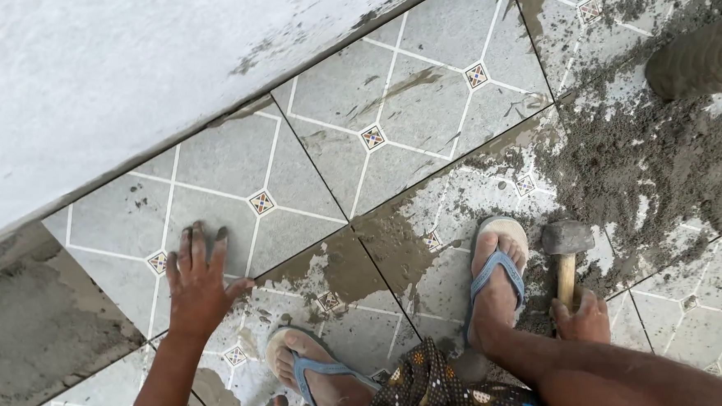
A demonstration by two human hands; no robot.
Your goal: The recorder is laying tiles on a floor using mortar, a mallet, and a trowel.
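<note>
The tiled floor [400, 90] runs from 7 o'clock to 1 o'clock, with the wall [121, 59] along its 11 o'clock side. The left hand [199, 281] lies flat on a floor tile [213, 195] at 8 o'clock, just beside the bare mortar bed [25, 325] at its 9 o'clock. The left foot [319, 374] stands at 6 o'clock on the tiles, the right foot [497, 280] at 4 o'clock. Just beside that foot, toward 3 o'clock, the right hand [584, 318] grips the handle of a hammer [566, 255], whose head points toward 12 o'clock. Loose mortar [643, 168] spreads over the tiles toward 2 o'clock, and a boot [710, 56] stands on it at 1 o'clock.
</note>
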